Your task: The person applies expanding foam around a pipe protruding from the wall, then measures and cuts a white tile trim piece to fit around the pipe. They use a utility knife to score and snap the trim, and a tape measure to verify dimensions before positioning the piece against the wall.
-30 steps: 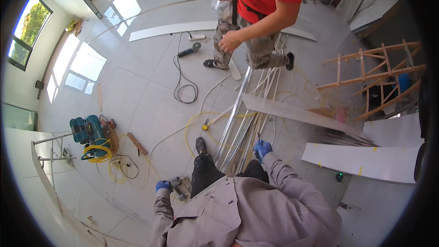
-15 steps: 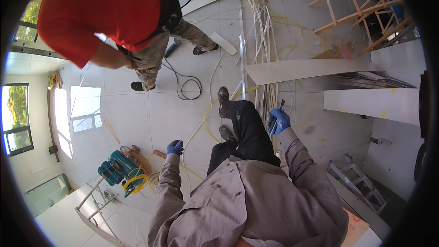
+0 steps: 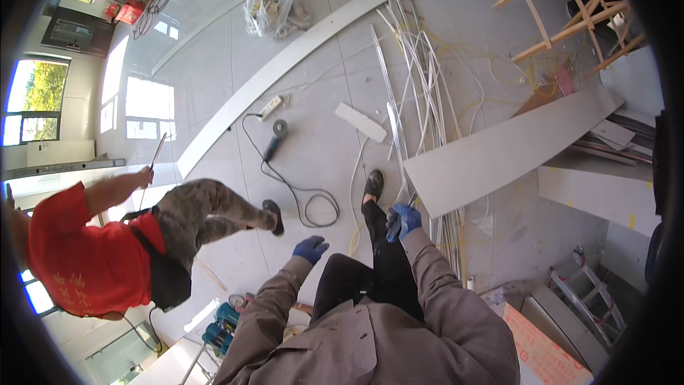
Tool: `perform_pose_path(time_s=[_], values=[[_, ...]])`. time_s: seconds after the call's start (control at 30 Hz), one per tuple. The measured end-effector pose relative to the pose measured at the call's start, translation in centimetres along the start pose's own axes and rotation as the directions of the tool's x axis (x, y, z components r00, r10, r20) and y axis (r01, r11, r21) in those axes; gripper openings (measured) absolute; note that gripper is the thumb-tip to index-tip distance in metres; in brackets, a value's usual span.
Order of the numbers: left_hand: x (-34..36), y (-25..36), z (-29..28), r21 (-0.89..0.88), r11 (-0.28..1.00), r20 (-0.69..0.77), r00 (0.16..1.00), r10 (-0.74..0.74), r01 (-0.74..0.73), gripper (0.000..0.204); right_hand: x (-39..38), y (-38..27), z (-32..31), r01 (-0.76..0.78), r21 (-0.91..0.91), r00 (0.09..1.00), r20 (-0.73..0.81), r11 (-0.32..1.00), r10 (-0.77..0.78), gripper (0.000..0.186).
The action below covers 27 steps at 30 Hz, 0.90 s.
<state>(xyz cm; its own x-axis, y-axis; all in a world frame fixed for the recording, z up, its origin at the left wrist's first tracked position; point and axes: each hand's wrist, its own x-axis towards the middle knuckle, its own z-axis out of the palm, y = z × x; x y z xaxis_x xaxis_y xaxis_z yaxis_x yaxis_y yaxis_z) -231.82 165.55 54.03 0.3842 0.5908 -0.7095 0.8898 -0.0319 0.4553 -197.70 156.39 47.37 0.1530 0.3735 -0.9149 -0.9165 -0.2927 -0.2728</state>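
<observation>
My right hand (image 3: pixel 403 221), in a blue glove, is closed around a thin dark rod (image 3: pixel 412 200) whose short end sticks out above the fist. It hangs over my black trouser leg and shoe (image 3: pixel 372 184), close to the lower end of a bundle of metal strips (image 3: pixel 420 100). My left hand (image 3: pixel 311 248), also blue-gloved, holds nothing, and its fingers are loosely apart above the grey floor. An angle grinder (image 3: pixel 274 139) with a looped black cable (image 3: pixel 313 207) lies on the floor ahead of my left hand.
A person in a red shirt (image 3: pixel 78 257) stands at the left, holding a thin rod (image 3: pixel 157 153). A grey panel (image 3: pixel 513 146) lies over the strips at the right. Also here are a long curved white panel (image 3: pixel 306 50), wooden trestles (image 3: pixel 563 0), a blue machine (image 3: pixel 224 321) and a stepladder (image 3: pixel 584 296).
The view has swung round: the person in red has gone from the top of the picture to the left. My right hand keeps its grip and my left hand has risen beside it.
</observation>
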Motion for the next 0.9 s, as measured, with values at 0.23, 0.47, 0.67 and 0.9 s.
perform_pose_path(time_s=[0.23,0.47,0.67,0.9], values=[[7.4,4.6,-4.3,-0.519,0.835,-0.037,0.971,-0.237,0.184,0.025,18.1,-6.7,8.1,0.104,-0.333,0.974,-0.155,0.937,-0.163,0.012],[15.5,-1.1,-2.1,0.107,0.987,0.133,0.986,0.103,-0.118,0.025,43.7,-5.2,9.2,0.121,-0.556,0.938,-0.207,0.822,-0.278,0.024],[20.9,-1.2,-7.7,0.108,0.994,0.155,0.987,-0.038,0.021,0.022,58.1,-3.1,7.7,0.041,-0.976,0.780,-0.102,0.212,-0.618,0.068],[22.9,-1.1,-11.1,0.043,0.997,0.150,0.986,-0.070,0.064,0.022,58.5,-3.8,8.8,-0.083,-0.994,0.843,-0.106,0.067,-0.527,0.063]])
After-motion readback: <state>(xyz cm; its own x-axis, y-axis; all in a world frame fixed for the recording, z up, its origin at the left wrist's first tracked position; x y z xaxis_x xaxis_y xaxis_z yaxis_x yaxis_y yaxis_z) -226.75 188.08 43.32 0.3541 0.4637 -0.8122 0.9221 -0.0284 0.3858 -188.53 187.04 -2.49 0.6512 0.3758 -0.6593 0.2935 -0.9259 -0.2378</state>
